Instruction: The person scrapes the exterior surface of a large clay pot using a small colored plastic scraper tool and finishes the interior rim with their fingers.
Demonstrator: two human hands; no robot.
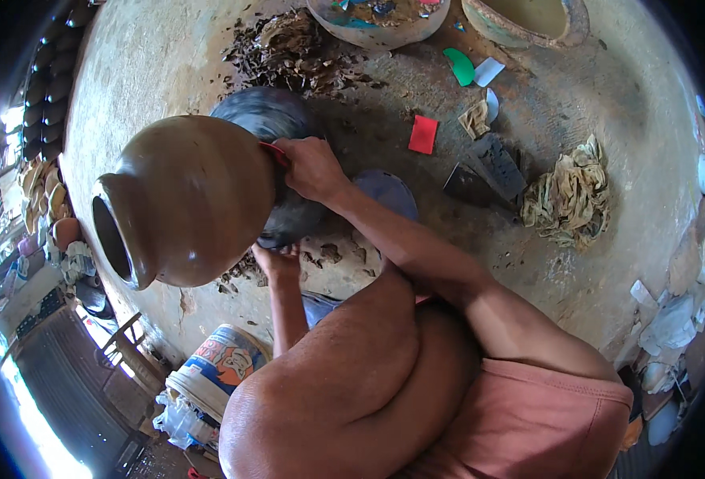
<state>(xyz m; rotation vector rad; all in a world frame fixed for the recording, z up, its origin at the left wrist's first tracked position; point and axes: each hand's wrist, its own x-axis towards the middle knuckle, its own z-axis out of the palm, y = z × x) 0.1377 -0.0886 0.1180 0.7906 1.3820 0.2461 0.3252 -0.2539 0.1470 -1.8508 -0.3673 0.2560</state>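
Observation:
A large brown clay pot (197,199) with a smooth, shiny wall stands against a grey potter's wheel (268,116), its round mouth facing left in the head view. The wheel's surface is streaked by motion blur. My right hand (312,169) is closed on a thin red scraper (276,152), its edge against the pot's lower wall. Beneath the pot, my left hand (278,259) is at the near edge of the wheel, thumb and fingers apart. My raised knee covers part of the left arm.
Dark scraps of clay (288,52) lie beyond the wheel. A basin (384,32) and a water bowl (520,40) stand at the far side. A red square (423,134), a green piece (459,67), a dark block (496,166) and crumpled cloth (568,194) lie rightward. A bucket (226,357) stands lower left.

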